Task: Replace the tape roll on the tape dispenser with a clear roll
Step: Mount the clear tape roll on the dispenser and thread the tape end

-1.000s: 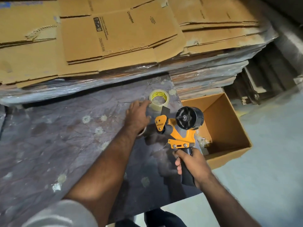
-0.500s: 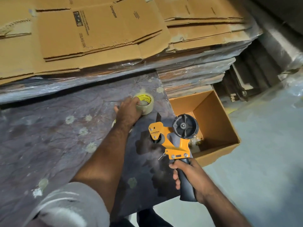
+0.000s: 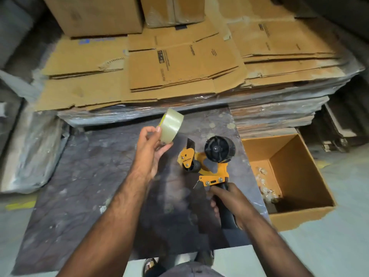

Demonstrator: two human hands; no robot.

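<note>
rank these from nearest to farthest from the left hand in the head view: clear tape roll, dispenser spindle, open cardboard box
1. clear tape roll: held in the left hand itself.
2. dispenser spindle: right of that hand, bare, on the tape dispenser.
3. open cardboard box: far right, past the dispenser.

Left hand (image 3: 151,148) raised, palm up, fingers pinching in a grip; right hand (image 3: 227,202) lower, fist closed, both forearms extended forward.

Beat-up dark tabletop (image 3: 85,176) under both sets of fingers – scuffed, spotted with pale paint blotches, bare past the fingertips – and butting up against a plastic-wrapped stack of flattened cardboard (image 3: 179,76) at the back
</note>
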